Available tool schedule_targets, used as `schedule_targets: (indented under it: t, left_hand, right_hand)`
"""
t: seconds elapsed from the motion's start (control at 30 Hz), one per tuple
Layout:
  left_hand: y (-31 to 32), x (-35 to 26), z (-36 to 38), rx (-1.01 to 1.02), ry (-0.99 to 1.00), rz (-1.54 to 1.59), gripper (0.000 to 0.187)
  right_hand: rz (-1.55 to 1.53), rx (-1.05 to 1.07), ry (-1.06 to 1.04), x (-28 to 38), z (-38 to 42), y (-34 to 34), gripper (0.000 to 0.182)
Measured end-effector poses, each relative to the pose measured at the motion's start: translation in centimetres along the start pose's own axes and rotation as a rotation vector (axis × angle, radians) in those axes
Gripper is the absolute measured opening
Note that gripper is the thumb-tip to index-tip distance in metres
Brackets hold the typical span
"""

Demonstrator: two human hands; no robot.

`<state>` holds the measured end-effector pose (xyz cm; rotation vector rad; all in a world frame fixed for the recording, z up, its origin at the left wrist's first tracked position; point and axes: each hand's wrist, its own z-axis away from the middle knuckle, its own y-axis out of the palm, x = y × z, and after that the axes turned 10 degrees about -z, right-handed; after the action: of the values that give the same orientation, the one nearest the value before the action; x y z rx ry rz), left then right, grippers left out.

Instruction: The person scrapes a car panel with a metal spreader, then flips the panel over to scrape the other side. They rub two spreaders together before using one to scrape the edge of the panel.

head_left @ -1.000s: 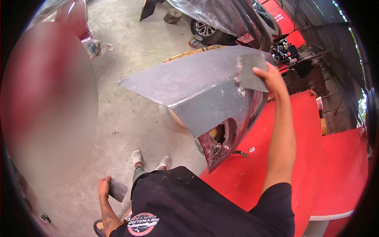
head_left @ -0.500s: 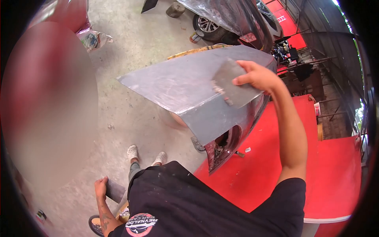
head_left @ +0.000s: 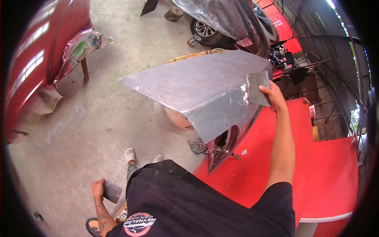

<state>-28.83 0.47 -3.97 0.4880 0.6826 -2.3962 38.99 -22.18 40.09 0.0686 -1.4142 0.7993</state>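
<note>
Two thin dark-grey rectangular plates (head_left: pixel 254 85) (head_left: pixel 112 192); one broad matte-grey curved car panel (head_left: pixel 201 85).
Seen from nearby: panel's pointed left corner over open pale concrete floor (head_left: pixel 102 114); right hand (head_left: pixel 274 96) pinching one plate at panel's right side, contact unclear; left hand (head_left: pixel 98 189) pinching the other, low, well apart from panel.

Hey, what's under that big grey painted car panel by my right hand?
A rounded beige object peeks out below the big grey painted car panel; most of the space underneath is covered.
</note>
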Motion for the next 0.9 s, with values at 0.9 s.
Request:
schedule_targets:
  t: [0.9]
  left_hand:
    - [0.0, 6.0, 0.4, -0.036, -0.079, 0.045, 0.035]
  right_hand:
    - [0.003, 0.274, 0.036, 4.4, 2.7, 9.6, 0.043]
